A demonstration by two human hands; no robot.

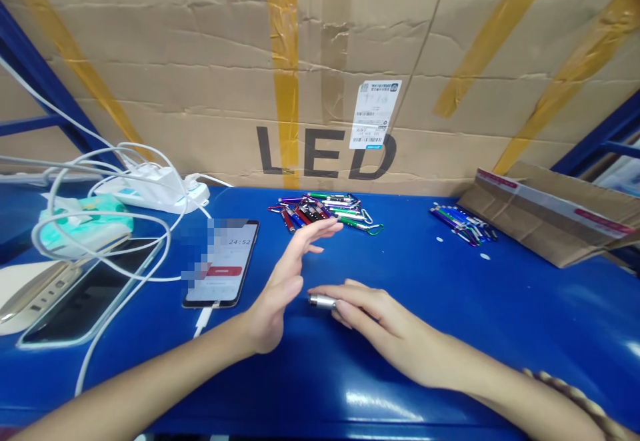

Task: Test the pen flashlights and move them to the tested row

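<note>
My right hand (373, 314) holds a small silver cylinder, like a penlight (323, 302), between thumb and fingers, with its end pointing left. The rest of it is hidden under the fingers. Just left of it, my left hand (285, 288) is raised on edge, palm toward the right hand, fingers stretched out with nothing in them. Behind the left fingertips lies a pile of coloured penlights with carabiner clips (320, 213), red, blue, green, purple and black. A second bunch of penlights (463, 222), mostly blue, lies farther right.
A lit phone (223, 264) with a white cable lies left of my left hand. Beyond it are a dark-screened phone (95, 294), a tissue pack (85, 221), looped cables and a power strip (195, 196). An open carton (555, 218) stands right; a large taped box (210, 81) walls the back.
</note>
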